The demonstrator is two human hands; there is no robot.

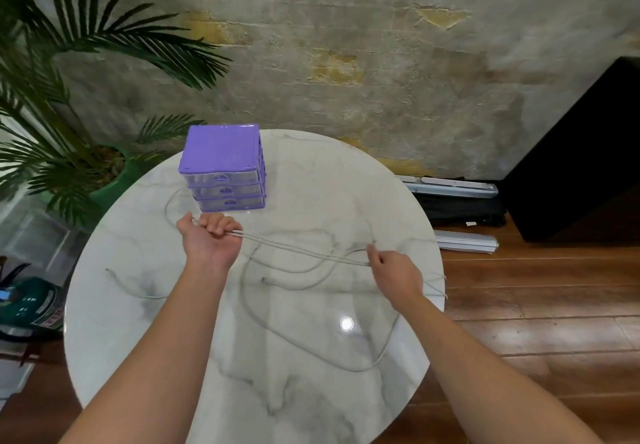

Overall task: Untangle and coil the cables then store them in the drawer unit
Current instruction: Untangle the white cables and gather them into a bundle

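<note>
We cannot see inside the purple drawer unit (221,166); its three cloudy drawers are closed, and the marks on their handles are too small to read. The left hand (209,239) curls round the grey cables (301,253), so we cannot count how many strands run through its fist. The right hand (393,272) hides the spot where it pinches them. The plugs on the cable ends are too small to tell apart. We lose part of the white table (138,339) under our arms, and its near edge is cut off. The palm plant (52,63), the green tank (27,301) and the black box (585,153) are all cut off at the sides.
</note>
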